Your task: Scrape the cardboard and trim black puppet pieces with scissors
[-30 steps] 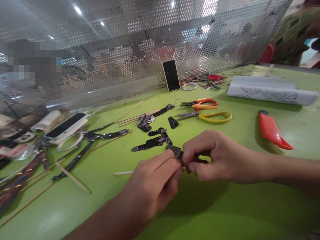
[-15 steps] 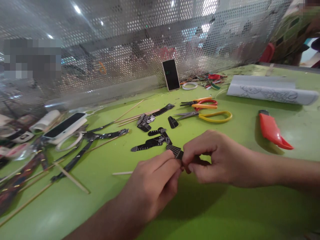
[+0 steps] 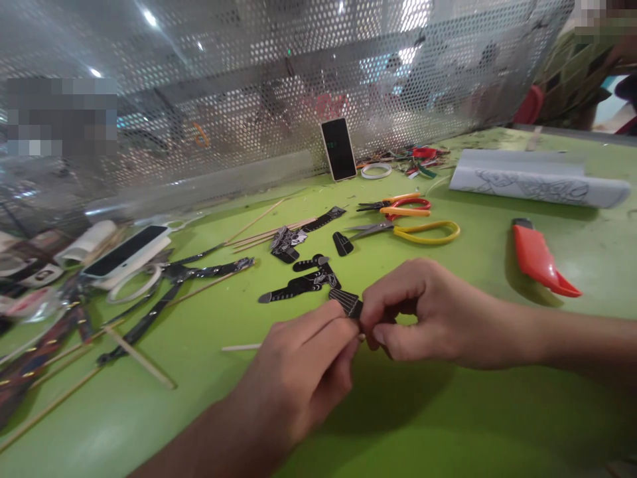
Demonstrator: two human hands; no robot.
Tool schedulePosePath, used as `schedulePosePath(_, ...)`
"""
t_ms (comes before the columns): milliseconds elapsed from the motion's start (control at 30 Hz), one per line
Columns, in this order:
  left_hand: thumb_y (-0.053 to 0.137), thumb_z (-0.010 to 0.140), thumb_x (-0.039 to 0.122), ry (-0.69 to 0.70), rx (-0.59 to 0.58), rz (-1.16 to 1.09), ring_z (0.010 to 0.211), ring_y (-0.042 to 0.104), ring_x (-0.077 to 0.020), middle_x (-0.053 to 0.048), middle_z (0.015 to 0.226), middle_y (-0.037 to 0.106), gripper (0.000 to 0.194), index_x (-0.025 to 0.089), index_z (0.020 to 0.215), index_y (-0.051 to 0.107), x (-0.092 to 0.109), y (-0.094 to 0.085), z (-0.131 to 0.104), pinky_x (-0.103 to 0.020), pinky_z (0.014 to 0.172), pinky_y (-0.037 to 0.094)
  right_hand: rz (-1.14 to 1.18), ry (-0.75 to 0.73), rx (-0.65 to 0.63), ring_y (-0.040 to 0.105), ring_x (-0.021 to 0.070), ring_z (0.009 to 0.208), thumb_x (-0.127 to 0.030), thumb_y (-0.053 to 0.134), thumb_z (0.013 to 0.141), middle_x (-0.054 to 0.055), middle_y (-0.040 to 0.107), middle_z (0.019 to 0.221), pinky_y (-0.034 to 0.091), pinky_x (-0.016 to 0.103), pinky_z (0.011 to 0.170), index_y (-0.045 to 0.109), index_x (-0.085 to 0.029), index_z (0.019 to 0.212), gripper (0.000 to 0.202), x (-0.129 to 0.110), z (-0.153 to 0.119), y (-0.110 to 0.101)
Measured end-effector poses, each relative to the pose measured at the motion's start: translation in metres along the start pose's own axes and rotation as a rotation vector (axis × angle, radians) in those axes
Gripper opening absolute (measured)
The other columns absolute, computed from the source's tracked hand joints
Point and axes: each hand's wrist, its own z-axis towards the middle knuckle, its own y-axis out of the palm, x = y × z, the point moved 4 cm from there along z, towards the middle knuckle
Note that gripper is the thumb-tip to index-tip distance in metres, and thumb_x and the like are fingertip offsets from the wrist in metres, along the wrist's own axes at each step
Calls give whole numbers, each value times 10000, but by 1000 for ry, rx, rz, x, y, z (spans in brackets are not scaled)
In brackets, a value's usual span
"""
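Both hands meet over the green table. My left hand [image 3: 303, 362] is closed, and a thin pale stick [image 3: 241, 347] runs beneath it, its far end showing left of the knuckles. Between the two hands sits a black striped cutout piece [image 3: 347, 302], pinched by my right hand [image 3: 418, 318] at its lower end. The fingers hide how the piece and stick meet. Just beyond lie a black jointed leg-shaped cutout [image 3: 303, 284], a small black cutout [image 3: 342, 243] and a black figure part with a skull print [image 3: 287, 243].
Yellow-handled scissors [image 3: 428, 232] and orange-and-red-handled tools [image 3: 405, 206] lie beyond my right hand. A red cutter [image 3: 545, 259] and rolled drawn paper [image 3: 537, 179] are at right. Sticks, black jointed strips [image 3: 174, 289] and a white device [image 3: 127, 252] crowd the left. A phone [image 3: 339, 149] leans on the mesh.
My hands stay nearly in place around the black striped piece, with slight finger movement in the right. The whole view has shifted a little.
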Motion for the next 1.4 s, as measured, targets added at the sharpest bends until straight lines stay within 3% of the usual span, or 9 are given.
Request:
schedulePosePath(167,429,930,73,-1,-11,17,665,426,-112,-13,760,489,149,151,856,532,0,0,1,-240,584,360,-40,-12,14,478,88,569,-79,515,699,-34,556,605,372,199,520,649,-154,692,153,0,-1,1)
schedulePosePath(467,376,946,108,-9,-26,152,637,451,-131,-28,770,518,176,139,922,548,-4,5,-3,-248,539,366,-344,-188,184,326,51,505,-70,545,663,-69,408,528,274,187,457,590,-143,591,112,-1,-3,5)
schedulePosePath(600,377,949,108,-21,-67,177,642,474,-135,-29,771,523,183,137,917,555,-3,5,-3,-249,551,391,-391,-206,176,307,53,514,-72,532,652,-67,385,532,263,191,460,558,-144,562,119,1,-3,5)
schedulePosePath(833,401,924,65,-10,-83,215,624,473,-144,-34,750,519,196,114,906,590,1,4,-3,-266,539,406,-120,61,36,312,54,482,-123,508,681,-61,392,516,227,185,413,560,-154,580,118,10,-1,3)
schedulePosePath(1033,390,923,72,37,-66,309,592,445,-143,-22,710,503,224,121,829,587,6,4,-1,-286,513,343,156,349,-26,437,57,389,-139,486,644,-46,508,468,322,157,367,576,-156,586,109,15,1,6)
schedulePosePath(1133,385,926,69,7,-77,303,564,424,-135,-10,669,478,252,126,788,587,9,3,-2,-288,514,336,247,423,-6,407,48,371,-145,497,642,-46,506,444,331,149,357,598,-146,585,116,16,1,7)
schedulePosePath(1233,396,923,67,26,-74,293,594,442,-143,-22,694,496,235,123,798,587,11,2,-3,-287,538,361,273,432,26,402,46,380,-154,512,659,-47,499,443,335,143,357,617,-137,603,120,17,0,7)
schedulePosePath(1400,396,910,34,-13,-12,175,601,439,-131,-31,736,504,201,113,872,576,5,2,-1,-265,531,367,156,266,67,451,67,402,-142,512,685,-49,501,465,366,165,381,623,-151,634,123,12,1,4)
